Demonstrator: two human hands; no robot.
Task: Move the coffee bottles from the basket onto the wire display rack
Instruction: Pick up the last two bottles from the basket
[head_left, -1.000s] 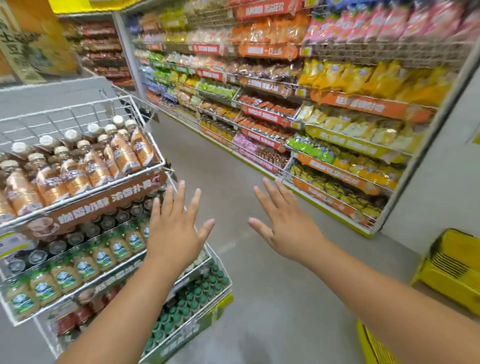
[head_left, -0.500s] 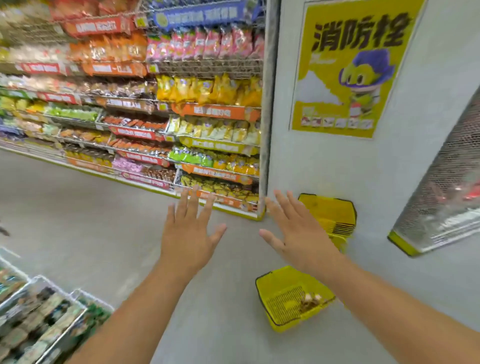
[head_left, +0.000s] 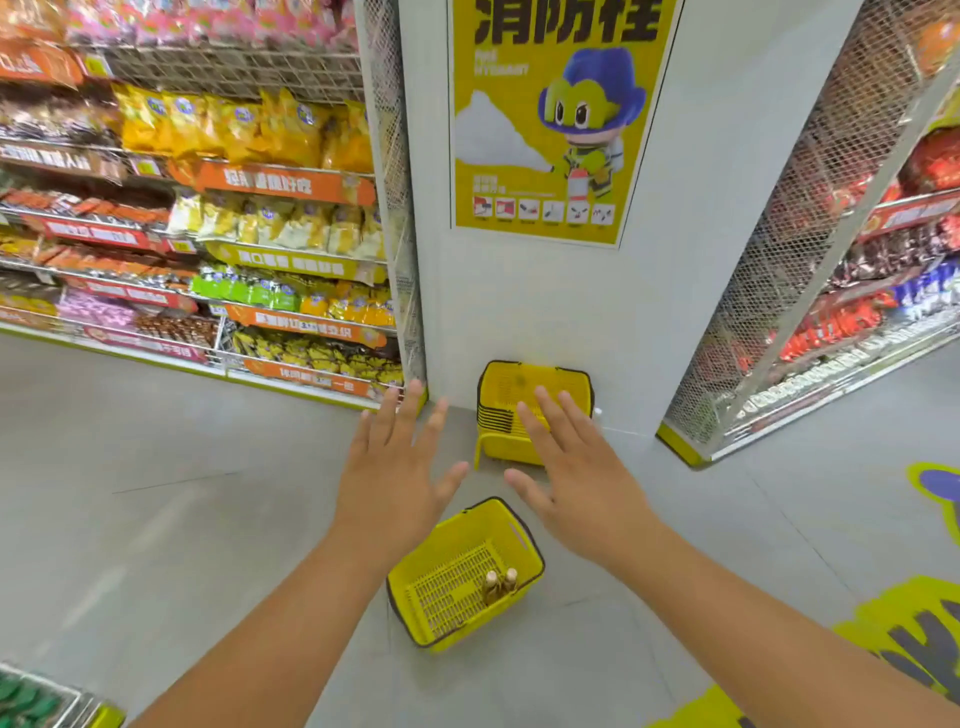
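Coffee bottles (head_left: 500, 586), two of them, stand upright side by side in the yellow basket (head_left: 447, 618) on the floor (head_left: 156, 519), close against its right-hand wall. They are brown with pale caps; their labels are too small to read. The basket has a dark rim and a slotted bottom. Above the basket, your left hand (head_left: 397, 480) is held out palm down with its fingers straight and spread, holding nothing. Your right hand (head_left: 576, 478) is beyond the basket's right side, likewise flat, spread and holding nothing. Beyond the basket, a stack of yellow baskets (head_left: 524, 384) sits against the white wall (head_left: 675, 260).
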